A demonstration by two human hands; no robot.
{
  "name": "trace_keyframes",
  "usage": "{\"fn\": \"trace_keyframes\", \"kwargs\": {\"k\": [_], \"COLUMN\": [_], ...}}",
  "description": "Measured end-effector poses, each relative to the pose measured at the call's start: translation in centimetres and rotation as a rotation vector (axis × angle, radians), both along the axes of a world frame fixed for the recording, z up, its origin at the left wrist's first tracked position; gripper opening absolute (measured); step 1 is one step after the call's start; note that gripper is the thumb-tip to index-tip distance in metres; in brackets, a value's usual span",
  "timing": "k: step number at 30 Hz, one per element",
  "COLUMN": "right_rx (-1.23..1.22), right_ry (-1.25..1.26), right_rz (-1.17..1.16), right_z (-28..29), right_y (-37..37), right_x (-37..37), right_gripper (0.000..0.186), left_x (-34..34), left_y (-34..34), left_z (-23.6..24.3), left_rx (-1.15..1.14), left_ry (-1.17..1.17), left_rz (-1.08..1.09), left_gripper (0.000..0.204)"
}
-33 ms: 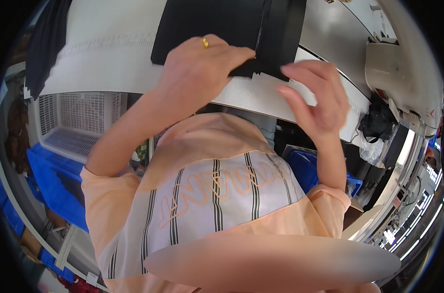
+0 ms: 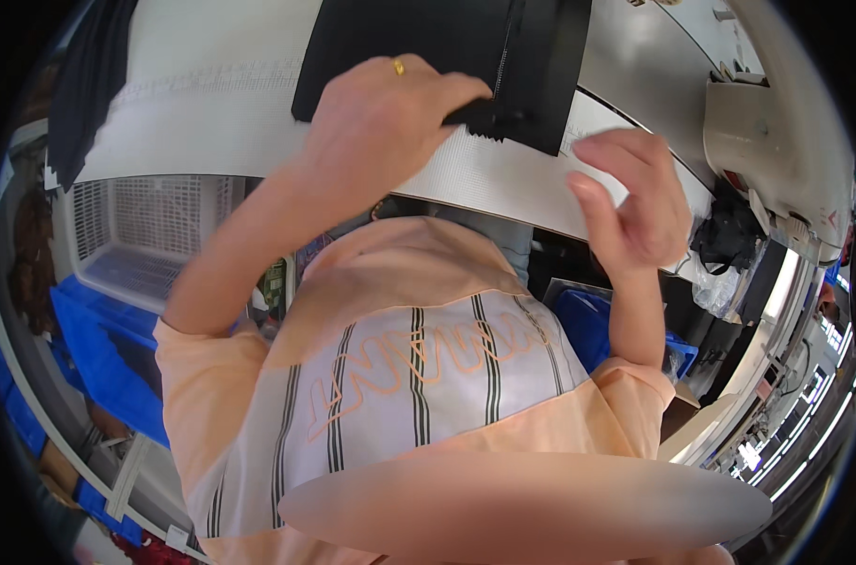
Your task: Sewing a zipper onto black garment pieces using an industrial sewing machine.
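A black fabric piece [image 2: 404, 28] with a zipper [image 2: 503, 56] running down it lies on the white table, its near edge jagged in the middle. My left hand [image 2: 376, 122], with a gold ring on one finger, is closed at that near edge, pinching the cloth left of the zipper; its fingertips are partly hidden. To the right of the cloth, my right hand [image 2: 640, 198] hovers apart from it near the table's front edge. Its thumb and curved fingers are spread, with nothing between them.
Dark cloth [image 2: 94, 89] hangs over the left end of the table [image 2: 197, 122]. Below stand a white mesh basket [image 2: 155, 221] and a blue bin [image 2: 108, 353]. A beige sewing machine [image 2: 772, 132] is at the right, with a black bag [image 2: 729, 235] below it.
My right hand has moved right, away from the fabric's near edge. My left hand has shifted slightly, still at the cloth, and more of the jagged edge shows.
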State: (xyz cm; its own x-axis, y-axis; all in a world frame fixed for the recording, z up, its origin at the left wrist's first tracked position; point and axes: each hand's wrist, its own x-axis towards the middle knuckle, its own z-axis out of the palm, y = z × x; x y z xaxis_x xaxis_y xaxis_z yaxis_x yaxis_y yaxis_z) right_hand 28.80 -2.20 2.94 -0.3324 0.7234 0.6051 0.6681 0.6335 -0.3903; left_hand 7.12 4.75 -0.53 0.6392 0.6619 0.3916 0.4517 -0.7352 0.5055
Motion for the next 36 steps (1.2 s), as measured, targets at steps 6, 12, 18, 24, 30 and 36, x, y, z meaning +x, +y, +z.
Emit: {"fn": "trace_keyframes", "kwargs": {"k": [6, 12, 18, 24, 30, 36], "right_rx": [-0.031, -0.012, 0.055, 0.177, 0.146, 0.123], "right_ry": [-0.186, -0.160, -0.157, -0.225, -0.244, -0.263], "right_rz": [-0.010, -0.125, -0.098, -0.101, -0.085, -0.132], "right_z": [-2.8, -5.0, -4.4, -4.8, -4.8, -5.1], "right_y": [-0.1, 1.0, 1.4, 1.4, 1.4, 1.0], "right_x": [-1.8, -2.1, -2.5, -2.3, -3.1, -3.1], "right_gripper": [0.025, 0.026, 0.021, 0.018, 0.018, 0.021], "left_x": [0.3, 0.1, 0.2, -0.9, -0.2, -0.4], "left_y": [3.0, 3.2, 3.0, 3.4, 3.5, 3.7], "left_z": [1.1, 1.1, 1.2, 3.8, 3.7, 4.0], "left_rx": [-0.429, -0.502, -0.506, -0.562, -0.340, -0.314], "left_ry": [-0.089, -0.101, -0.165, -0.085, -0.276, -0.251], "left_rz": [-0.036, -0.012, -0.003, -0.014, -0.161, -0.172], "left_gripper": [0.026, 0.029, 0.029, 0.023, 0.015, 0.017]}}
